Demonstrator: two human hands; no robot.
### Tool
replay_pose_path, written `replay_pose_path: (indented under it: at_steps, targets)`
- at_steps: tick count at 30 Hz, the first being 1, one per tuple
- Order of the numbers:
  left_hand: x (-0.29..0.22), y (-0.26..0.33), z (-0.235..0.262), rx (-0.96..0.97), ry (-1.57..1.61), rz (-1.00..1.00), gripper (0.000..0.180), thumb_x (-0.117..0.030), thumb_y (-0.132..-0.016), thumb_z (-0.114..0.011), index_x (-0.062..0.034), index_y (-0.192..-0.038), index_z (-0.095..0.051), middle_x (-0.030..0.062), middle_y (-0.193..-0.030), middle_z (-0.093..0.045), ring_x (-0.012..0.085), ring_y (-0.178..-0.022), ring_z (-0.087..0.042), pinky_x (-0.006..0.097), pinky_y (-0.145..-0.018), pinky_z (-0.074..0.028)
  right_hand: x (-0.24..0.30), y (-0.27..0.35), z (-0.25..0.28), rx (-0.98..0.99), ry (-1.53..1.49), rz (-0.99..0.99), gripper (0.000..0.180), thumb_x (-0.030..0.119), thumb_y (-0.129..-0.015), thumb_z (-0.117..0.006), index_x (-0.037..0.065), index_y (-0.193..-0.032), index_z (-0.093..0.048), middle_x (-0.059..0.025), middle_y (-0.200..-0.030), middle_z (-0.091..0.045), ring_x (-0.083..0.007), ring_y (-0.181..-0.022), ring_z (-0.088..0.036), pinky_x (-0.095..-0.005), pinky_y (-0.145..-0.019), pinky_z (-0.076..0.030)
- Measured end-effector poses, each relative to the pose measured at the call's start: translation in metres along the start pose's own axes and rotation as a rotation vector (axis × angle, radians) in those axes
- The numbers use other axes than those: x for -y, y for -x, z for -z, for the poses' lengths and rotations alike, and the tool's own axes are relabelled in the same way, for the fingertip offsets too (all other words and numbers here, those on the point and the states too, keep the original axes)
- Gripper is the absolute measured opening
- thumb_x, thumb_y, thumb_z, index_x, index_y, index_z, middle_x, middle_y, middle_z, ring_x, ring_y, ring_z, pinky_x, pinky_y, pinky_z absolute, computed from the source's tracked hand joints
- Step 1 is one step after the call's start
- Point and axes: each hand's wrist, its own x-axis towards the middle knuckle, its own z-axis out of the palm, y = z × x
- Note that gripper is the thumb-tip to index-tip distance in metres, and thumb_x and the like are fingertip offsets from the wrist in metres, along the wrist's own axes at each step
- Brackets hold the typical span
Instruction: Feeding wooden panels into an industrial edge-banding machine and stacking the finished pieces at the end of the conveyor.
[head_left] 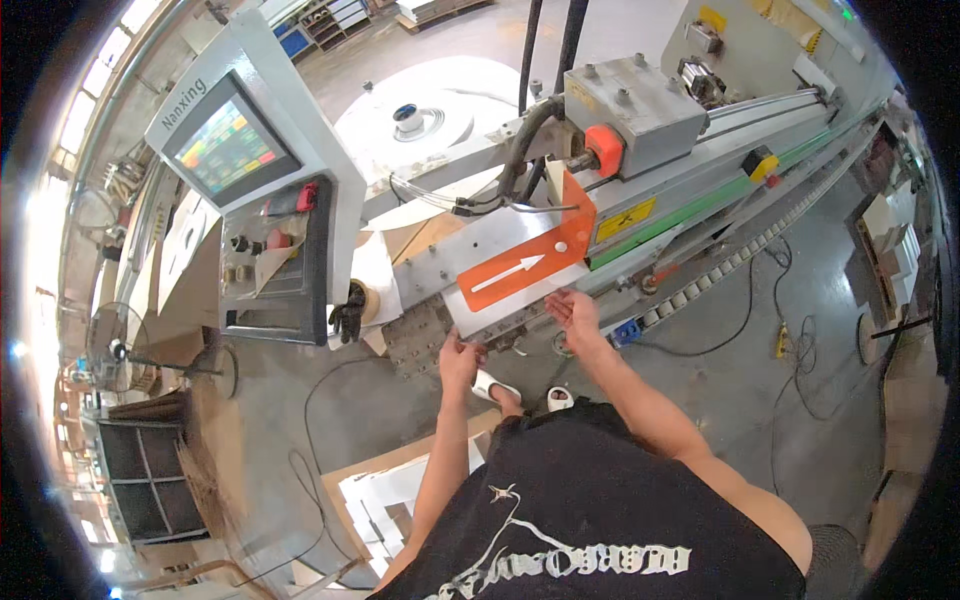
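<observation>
A white panel (492, 318) lies on the machine's metal bed, partly beneath an orange guard plate (483, 287) with a white arrow pointing right. My left hand (460, 362) is closed at the panel's near left corner, thumb and fingers pinching its edge. Beside the panel's right end is my right hand (574, 316), palm turned upward and fingers loosely apart, with nothing in it. Its fingertips are close to the panel's near edge; whether they touch it I cannot tell.
A control console (275, 170) with a lit screen stands at the left. Behind the bed is a large white roll (430, 105) of strip. A green-edged rail (680, 210) runs off to the right. White pieces (385, 500) lie on cardboard, and cables (720, 352) cross the floor.
</observation>
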Motion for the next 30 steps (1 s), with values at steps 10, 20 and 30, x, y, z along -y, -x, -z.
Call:
replay_pose_path:
  at_steps: [10,20,30]
  targets:
    - [-0.024,0.007,-0.073,0.244,0.04,-0.124,0.064,-0.012,-0.083,-0.059,0.0008,-0.141,-0.033,0.0106,-0.077,-0.066,0.0151,-0.055,-0.059,0.029,-0.049,-0.047,0.062,-0.008,0.053,0.123,0.271,0.27,0.026,0.003,-0.08,-0.051,0.003,-0.106,-0.055,-0.0082,-0.107,-0.063,-0.0223,-0.104,-0.061,-0.0386,-0.09,-0.048]
    - [0.144,0.036,0.051,0.183,-0.046,0.036,0.045,-0.033,-0.085,-0.066,0.0054,-0.107,-0.064,0.0182,-0.09,-0.069,0.0279,-0.08,-0.067,0.038,-0.071,-0.053,0.046,0.033,0.147,-0.022,2.098,1.227,0.044,0.033,-0.087,-0.059,0.008,-0.122,-0.057,-0.0145,-0.137,-0.047,-0.0361,-0.13,-0.038,-0.0614,-0.109,-0.019]
    - [0.35,0.112,0.183,-0.949,-0.147,1.043,0.098,-0.052,-0.07,-0.076,-0.0068,-0.144,-0.028,0.0321,-0.147,-0.022,0.0469,-0.134,-0.028,0.061,-0.102,-0.034,0.052,-0.01,0.164,0.1,2.338,1.208,0.041,0.036,-0.083,-0.063,0.016,-0.118,-0.058,-0.0092,-0.139,-0.045,-0.0372,-0.127,-0.038,-0.0593,-0.102,-0.024]
